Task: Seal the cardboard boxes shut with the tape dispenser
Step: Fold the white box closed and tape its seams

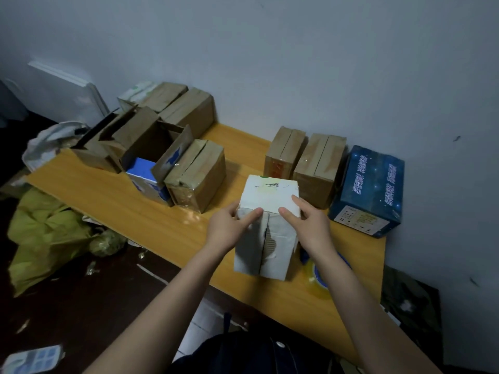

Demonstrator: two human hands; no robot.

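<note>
A white cardboard box (270, 195) stands on the wooden table (113, 201) in front of me, its near side showing two flaps that meet in a torn seam. My left hand (232, 225) grips the box's upper left corner, fingers on the near edge. My right hand (305, 225) grips the upper right corner in the same way. The tape dispenser (317, 276), with a yellowish roll and blue frame, lies on the table just right of the box, partly hidden under my right forearm.
Several brown boxes stand on the table: an open one with a blue-white carton (145, 155) at the left, closed ones (197, 174) (318, 168) beside and behind. A dark blue box (370, 190) sits at the right by the wall. Yellow bags (46, 233) lie on the floor left.
</note>
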